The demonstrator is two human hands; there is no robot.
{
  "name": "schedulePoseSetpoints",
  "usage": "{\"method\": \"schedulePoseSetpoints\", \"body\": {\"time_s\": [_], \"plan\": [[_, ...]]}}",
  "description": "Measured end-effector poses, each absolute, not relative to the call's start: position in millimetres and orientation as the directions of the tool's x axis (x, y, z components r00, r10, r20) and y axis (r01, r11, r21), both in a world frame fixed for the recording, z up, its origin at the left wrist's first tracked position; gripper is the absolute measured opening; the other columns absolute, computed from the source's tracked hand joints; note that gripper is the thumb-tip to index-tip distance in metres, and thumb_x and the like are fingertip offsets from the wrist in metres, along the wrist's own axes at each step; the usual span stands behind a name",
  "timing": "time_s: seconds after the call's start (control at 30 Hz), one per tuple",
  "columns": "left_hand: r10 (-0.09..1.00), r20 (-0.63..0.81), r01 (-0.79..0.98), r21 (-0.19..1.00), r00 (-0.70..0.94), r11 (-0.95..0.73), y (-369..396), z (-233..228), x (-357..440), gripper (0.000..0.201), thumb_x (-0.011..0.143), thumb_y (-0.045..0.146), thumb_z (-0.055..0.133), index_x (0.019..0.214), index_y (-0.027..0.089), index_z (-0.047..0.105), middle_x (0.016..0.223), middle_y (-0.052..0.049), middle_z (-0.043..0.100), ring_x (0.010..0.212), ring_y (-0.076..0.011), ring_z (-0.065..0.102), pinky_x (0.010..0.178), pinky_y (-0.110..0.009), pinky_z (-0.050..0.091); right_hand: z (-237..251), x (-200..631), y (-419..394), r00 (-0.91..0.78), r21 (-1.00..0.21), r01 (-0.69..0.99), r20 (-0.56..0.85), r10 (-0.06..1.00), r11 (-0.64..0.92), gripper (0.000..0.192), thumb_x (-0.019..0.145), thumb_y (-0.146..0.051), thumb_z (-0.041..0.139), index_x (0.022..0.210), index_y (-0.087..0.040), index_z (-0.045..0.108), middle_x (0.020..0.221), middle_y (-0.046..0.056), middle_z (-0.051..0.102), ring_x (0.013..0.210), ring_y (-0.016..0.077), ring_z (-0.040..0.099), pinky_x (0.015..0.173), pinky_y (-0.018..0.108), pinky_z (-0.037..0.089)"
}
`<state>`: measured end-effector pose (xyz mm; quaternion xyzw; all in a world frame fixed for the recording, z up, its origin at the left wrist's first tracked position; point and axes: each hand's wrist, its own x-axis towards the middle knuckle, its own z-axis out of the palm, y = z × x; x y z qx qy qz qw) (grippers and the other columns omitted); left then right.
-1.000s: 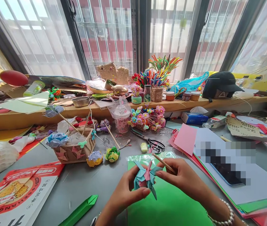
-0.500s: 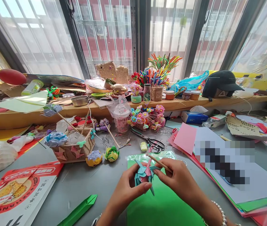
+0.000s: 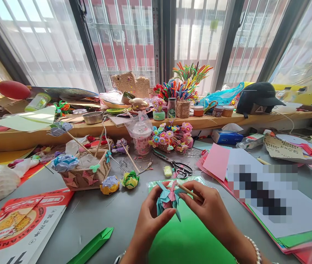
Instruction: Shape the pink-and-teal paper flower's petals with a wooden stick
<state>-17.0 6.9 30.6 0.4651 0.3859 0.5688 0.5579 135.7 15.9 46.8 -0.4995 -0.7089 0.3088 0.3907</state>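
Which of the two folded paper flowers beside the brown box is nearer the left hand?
The green-and-yellow flower, on the right. The purple-and-yellow flower lies farther from the left hand, close by the brown box.

Windows (image 3: pixel 123 40) w/ drk frames (image 3: pixel 168 44), wood ledge (image 3: pixel 208 123), gry tbl (image 3: pixel 98 209)

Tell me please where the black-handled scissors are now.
In the head view, the scissors lie on the grey table, slightly right of centre, beyond the right hand and beside the small yellow item.
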Motion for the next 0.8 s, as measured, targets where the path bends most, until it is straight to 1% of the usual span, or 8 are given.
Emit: {"method": "schedulePoseSetpoints", "body": {"time_s": [0.07,0.13,0.2,0.27,0.37,0.57,0.7,0.8], "plan": [[0.997,0.067,-0.273,0.960,0.044,-0.052,7.4,28.9,-16.4,0.051,0.057,0.037,0.075,0.104,0.021,0.061,0.109,-0.006,0.065,0.102,-0.0274,0.056,0.085,-0.032,0.044,47.2,135.1,15.8,-0.190,-0.821,0.484,0.239,0.952,0.303,0.014,0.081,-0.027,0.051,0.086,-0.019,0.061,0.075,0.002,0.065,0.057,0.0141,0.053,0.049,0.022,0.037],[1.000,0.021,-0.250,0.968,0.017,-0.016,8.4,26.0,-15.6,0.051,0.058,0.038,0.074,0.104,0.021,0.061,0.108,-0.006,0.065,0.098,-0.0261,0.058,0.078,-0.030,0.047,47.7,133.7,15.3,-0.174,-0.801,0.523,0.235,0.956,0.292,0.012,0.081,-0.025,0.051,0.084,-0.018,0.061,0.071,0.001,0.064,0.052,0.0127,0.049,0.048,0.022,0.035],[0.999,-0.038,-0.224,0.974,-0.012,0.034,10.2,22.4,-14.8,0.052,0.058,0.043,0.073,0.103,0.019,0.061,0.101,-0.005,0.067,0.088,-0.0231,0.060,0.067,-0.026,0.049,48.1,132.3,15.4,-0.162,-0.781,0.560,0.223,0.961,0.276,0.010,0.080,-0.023,0.052,0.080,-0.018,0.061,0.065,-0.001,0.062,0.047,0.0112,0.045,0.047,0.022,0.033],[0.995,-0.094,-0.233,0.968,-0.013,0.088,12.2,19.5,-14.4,0.055,0.057,0.046,0.073,0.102,0.017,0.061,0.090,-0.005,0.069,0.077,-0.0196,0.061,0.060,-0.024,0.048,48.1,132.0,16.8,-0.159,-0.788,0.563,0.194,0.968,0.250,0.009,0.078,-0.023,0.053,0.076,-0.017,0.060,0.062,-0.001,0.061,0.047,0.0109,0.044,0.046,0.022,0.033],[0.987,-0.152,-0.315,0.935,0.059,0.163,14.2,18.6,-14.7,0.053,0.059,0.047,0.072,0.101,0.016,0.062,0.080,-0.004,0.069,0.071,-0.0174,0.062,0.062,-0.023,0.046,45.8,133.5,20.3,-0.170,-0.844,0.497,0.130,0.977,0.199,0.009,0.077,-0.025,0.055,0.075,-0.017,0.059,0.067,0.000,0.063,0.056,0.0132,0.052,0.050,0.022,0.038],[0.962,-0.204,-0.409,0.874,0.183,0.264,14.0,23.1,-15.5,0.036,0.069,0.046,0.065,0.089,0.016,0.066,0.077,-0.004,0.069,0.071,-0.0161,0.063,0.064,-0.022,0.045,36.1,134.0,23.7,-0.194,-0.923,0.358,0.073,0.978,0.140,0.012,0.075,-0.026,0.055,0.081,-0.016,0.056,0.078,0.005,0.066,0.070,0.0180,0.061,0.061,0.026,0.046],[0.942,-0.280,-0.442,0.832,0.188,0.335,13.7,24.4,-15.7,0.033,0.069,0.045,0.064,0.081,0.015,0.067,0.068,-0.002,0.068,0.061,-0.0126,0.059,0.055,-0.020,0.043,34.7,132.3,24.3,-0.214,-0.925,0.350,0.076,0.974,0.149,0.013,0.076,-0.025,0.056,0.084,-0.015,0.055,0.074,0.003,0.065,0.066,0.0165,0.060,0.059,0.025,0.046],[0.923,-0.359,-0.558,0.742,0.137,0.372,12.7,29.2,-15.9,0.025,0.073,0.039,0.063,0.075,0.015,0.067,0.062,0.000,0.067,0.055,-0.0111,0.058,0.055,-0.020,0.045,39.1,135.7,24.9,-0.238,-0.871,0.424,0.156,0.959,0.247,0.015,0.079,-0.030,0.057,0.085,-0.016,0.058,0.069,0.001,0.061,0.055,0.0125,0.054,0.050,0.021,0.042]]}}
